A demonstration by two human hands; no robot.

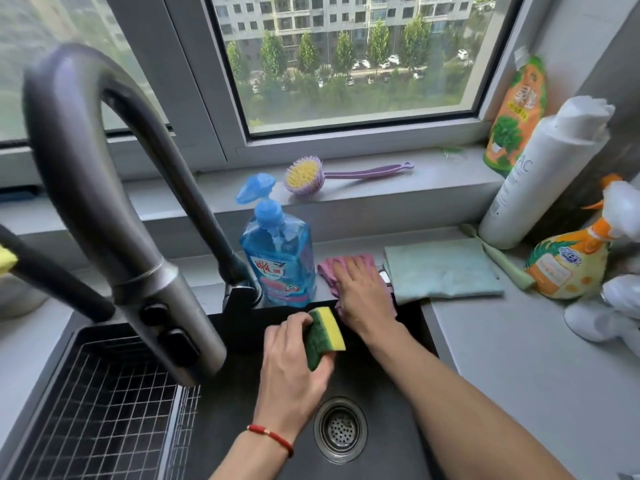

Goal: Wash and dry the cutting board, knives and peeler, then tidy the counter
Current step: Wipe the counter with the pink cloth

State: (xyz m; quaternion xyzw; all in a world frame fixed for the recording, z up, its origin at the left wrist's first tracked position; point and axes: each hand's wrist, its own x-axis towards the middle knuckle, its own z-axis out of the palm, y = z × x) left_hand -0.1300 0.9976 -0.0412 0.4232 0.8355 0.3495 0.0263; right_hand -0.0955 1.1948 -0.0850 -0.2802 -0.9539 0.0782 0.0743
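My left hand grips a yellow and green sponge above the dark sink, near its back wall. My right hand lies flat, fingers together, on a pink cloth draped over the sink's back rim. A blue bottle of dish soap, cap flipped open, stands just left of the pink cloth. No cutting board, knife or peeler is in sight.
A big dark faucet arches over the sink's left. A wire rack fills the left basin; the drain is below my hands. A folded green cloth, a paper roll, a spray bottle and a purple brush sit along the back.
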